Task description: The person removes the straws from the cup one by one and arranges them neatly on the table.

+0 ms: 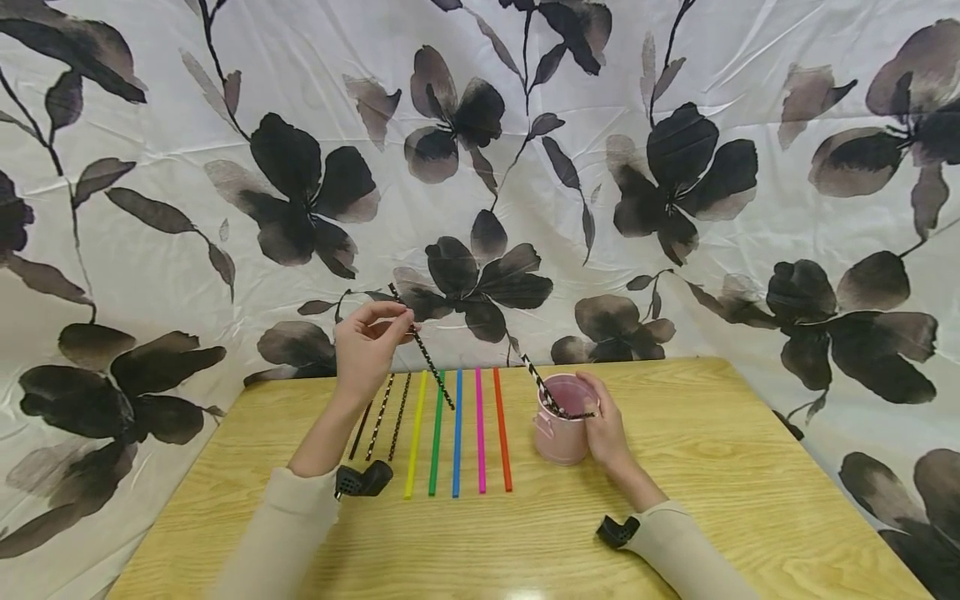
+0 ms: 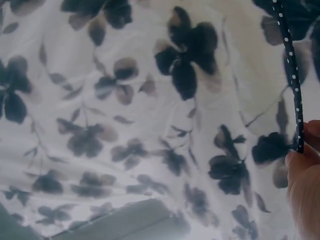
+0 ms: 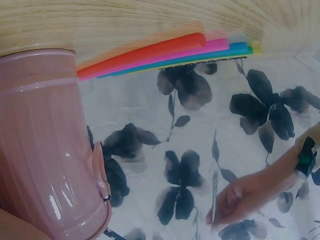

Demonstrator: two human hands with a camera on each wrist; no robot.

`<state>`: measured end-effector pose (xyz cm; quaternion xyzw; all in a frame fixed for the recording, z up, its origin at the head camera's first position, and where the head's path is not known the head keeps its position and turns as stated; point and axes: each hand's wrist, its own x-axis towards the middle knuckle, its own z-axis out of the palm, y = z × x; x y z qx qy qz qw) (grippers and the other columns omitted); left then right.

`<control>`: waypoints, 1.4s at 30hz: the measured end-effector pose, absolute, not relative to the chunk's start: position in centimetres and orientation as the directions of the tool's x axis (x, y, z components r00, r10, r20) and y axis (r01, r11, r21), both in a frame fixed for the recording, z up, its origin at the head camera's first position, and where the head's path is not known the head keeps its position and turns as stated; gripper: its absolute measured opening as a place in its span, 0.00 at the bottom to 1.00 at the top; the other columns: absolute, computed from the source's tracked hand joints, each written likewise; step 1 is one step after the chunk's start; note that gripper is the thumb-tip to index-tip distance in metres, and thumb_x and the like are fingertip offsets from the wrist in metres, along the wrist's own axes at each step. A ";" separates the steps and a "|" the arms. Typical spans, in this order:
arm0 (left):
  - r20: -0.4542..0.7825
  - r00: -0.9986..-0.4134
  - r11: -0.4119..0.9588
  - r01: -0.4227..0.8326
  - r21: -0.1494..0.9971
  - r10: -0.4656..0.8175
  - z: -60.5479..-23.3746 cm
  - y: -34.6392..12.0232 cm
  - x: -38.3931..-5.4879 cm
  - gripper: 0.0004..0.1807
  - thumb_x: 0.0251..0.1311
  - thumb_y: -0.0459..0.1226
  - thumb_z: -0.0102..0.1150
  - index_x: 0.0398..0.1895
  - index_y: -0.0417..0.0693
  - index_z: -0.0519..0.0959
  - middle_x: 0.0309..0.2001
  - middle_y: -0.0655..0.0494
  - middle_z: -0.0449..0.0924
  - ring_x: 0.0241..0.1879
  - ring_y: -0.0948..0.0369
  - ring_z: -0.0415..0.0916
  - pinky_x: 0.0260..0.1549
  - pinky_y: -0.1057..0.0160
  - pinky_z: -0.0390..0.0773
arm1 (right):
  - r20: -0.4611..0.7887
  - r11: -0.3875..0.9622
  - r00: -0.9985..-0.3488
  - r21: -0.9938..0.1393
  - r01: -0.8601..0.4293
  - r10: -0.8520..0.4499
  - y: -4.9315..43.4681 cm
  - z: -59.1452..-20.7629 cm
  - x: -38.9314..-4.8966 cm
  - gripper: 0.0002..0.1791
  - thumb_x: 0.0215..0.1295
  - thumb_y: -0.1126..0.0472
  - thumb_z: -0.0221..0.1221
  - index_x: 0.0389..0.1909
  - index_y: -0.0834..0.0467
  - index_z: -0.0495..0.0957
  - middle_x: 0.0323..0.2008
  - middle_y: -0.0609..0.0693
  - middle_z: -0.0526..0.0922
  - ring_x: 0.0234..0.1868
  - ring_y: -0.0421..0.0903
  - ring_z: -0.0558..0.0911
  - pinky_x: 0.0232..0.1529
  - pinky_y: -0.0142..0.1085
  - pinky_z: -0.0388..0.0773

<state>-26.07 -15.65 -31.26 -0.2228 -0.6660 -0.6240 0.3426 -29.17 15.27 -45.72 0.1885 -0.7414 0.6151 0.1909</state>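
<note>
My left hand [image 1: 371, 346] is raised over the back of the table, pinching a thin black straw with white dots [image 1: 431, 367] between thumb and fingertips. The straw tilts, its lower end hanging over the coloured straws; the left wrist view shows its dotted upper length. Around the right side of a pink bucket [image 1: 562, 446] curls my right hand [image 1: 609, 429], gripping it upright on the table. A black-and-white straw [image 1: 534, 373] leans out of the bucket's left rim, and another dark patterned straw [image 1: 581, 416] lies toward the right hand. A small bow sits on the bucket's side.
Left of the bucket lies a row of straws on the wooden table [image 1: 675, 467]: several dark patterned ones [image 1: 380, 417], then yellow [image 1: 416, 437], green [image 1: 436, 442], blue [image 1: 457, 437], pink [image 1: 481, 437] and red [image 1: 502, 433]. Floral fabric [image 1: 525, 192] hangs behind.
</note>
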 end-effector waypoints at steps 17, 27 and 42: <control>0.550 -0.824 0.412 0.458 0.788 -0.136 -35.3 -25.8 -28.9 0.21 0.49 0.35 0.63 0.49 0.44 0.74 0.41 0.45 0.75 0.35 0.57 0.75 0.28 0.71 0.76 | 0.546 0.168 -0.837 -0.822 -0.545 -0.043 15.4 -45.8 -29.3 0.19 0.64 0.71 0.42 0.56 0.68 0.63 0.51 0.64 0.70 0.52 0.58 0.69 0.52 0.48 0.62; 0.476 -0.869 0.586 0.315 0.747 -0.139 -38.5 -29.6 -30.2 0.20 0.52 0.40 0.60 0.49 0.43 0.76 0.38 0.46 0.77 0.32 0.60 0.74 0.22 0.72 0.73 | 0.531 0.167 -0.846 -0.830 -0.531 -0.048 15.4 -45.8 -29.4 0.19 0.65 0.71 0.42 0.56 0.67 0.63 0.51 0.63 0.70 0.53 0.57 0.68 0.51 0.35 0.63; 0.379 -0.913 0.690 0.179 0.702 -0.149 -44.9 -34.4 -34.7 0.23 0.48 0.48 0.62 0.45 0.44 0.78 0.35 0.51 0.80 0.30 0.60 0.74 0.17 0.55 0.71 | 0.521 0.158 -0.852 -0.839 -0.521 -0.048 15.6 -45.6 -29.4 0.19 0.64 0.73 0.40 0.56 0.67 0.63 0.53 0.64 0.68 0.54 0.57 0.67 0.54 0.50 0.60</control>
